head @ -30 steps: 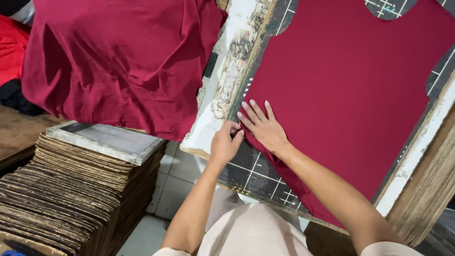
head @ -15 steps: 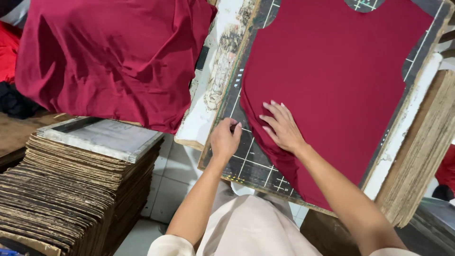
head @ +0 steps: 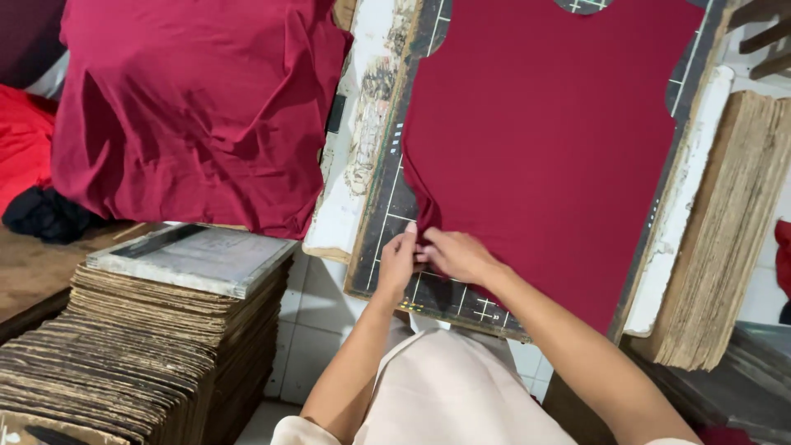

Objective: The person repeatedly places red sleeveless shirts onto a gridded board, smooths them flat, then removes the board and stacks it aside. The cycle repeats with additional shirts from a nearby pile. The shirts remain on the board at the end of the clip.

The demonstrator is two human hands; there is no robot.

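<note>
Your left hand (head: 398,262) and right hand (head: 456,254) meet at the lower left edge of the dark red shirt (head: 544,132), fingers pinching a fold of it; the shirt lies flat on the gridded black board (head: 387,206); a loose red cloth (head: 194,107) hangs left; stacked cardboard sheets (head: 140,346) sit below it.

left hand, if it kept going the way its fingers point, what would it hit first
The left hand points up the board, fingers at the edge of the dark red shirt. Straight on it would likely slide along the gridded board beside that edge; depth is unclear.
</note>
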